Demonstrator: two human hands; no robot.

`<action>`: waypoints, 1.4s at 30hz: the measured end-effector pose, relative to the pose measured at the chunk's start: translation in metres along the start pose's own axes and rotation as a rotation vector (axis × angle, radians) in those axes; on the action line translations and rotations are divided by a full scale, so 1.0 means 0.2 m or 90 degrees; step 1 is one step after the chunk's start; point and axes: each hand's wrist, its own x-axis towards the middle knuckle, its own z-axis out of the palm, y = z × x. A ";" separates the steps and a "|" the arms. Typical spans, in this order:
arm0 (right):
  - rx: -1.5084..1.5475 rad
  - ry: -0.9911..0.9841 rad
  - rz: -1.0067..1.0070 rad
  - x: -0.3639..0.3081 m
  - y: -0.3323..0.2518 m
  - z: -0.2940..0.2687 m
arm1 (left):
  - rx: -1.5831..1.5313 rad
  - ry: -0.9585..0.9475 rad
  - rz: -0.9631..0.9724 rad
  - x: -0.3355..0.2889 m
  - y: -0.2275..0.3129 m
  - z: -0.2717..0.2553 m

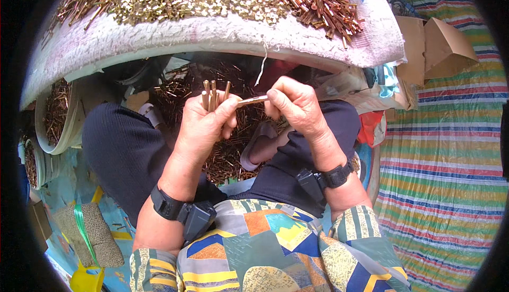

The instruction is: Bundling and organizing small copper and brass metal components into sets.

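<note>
My left hand [200, 125] is closed around several thin copper-coloured metal rods [213, 93] that stick up out of the fist. One more rod [252, 101] lies almost level between my two hands. Its left end is by my left thumb, and my right hand [298, 106] pinches the right end, where the fingertips hide the tip. On the cloth-covered table [212, 35] in front of me lies a heap of small brass-coloured pieces [185, 0], perhaps nuts. Longer copper rods [323, 8] are piled beside and behind them.
Many loose rods [222, 162] cover the area between my legs, below the table edge. White buckets [71, 117] with rods stand at the left. A cardboard box [445, 50] sits far right on a striped sheet [440, 175]. A white string [262, 64] hangs from the table.
</note>
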 end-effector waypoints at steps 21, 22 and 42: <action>-0.857 0.225 0.017 0.56 -0.07 -0.67 | 0.050 -0.093 -0.144 0.03 -0.05 0.02; -0.869 0.207 0.043 0.56 -0.08 -0.67 | 0.019 -0.110 -0.146 0.04 -0.05 0.01; -0.079 -0.059 -0.047 0.10 -0.17 -0.21 | 0.098 -0.056 0.056 0.01 0.00 0.02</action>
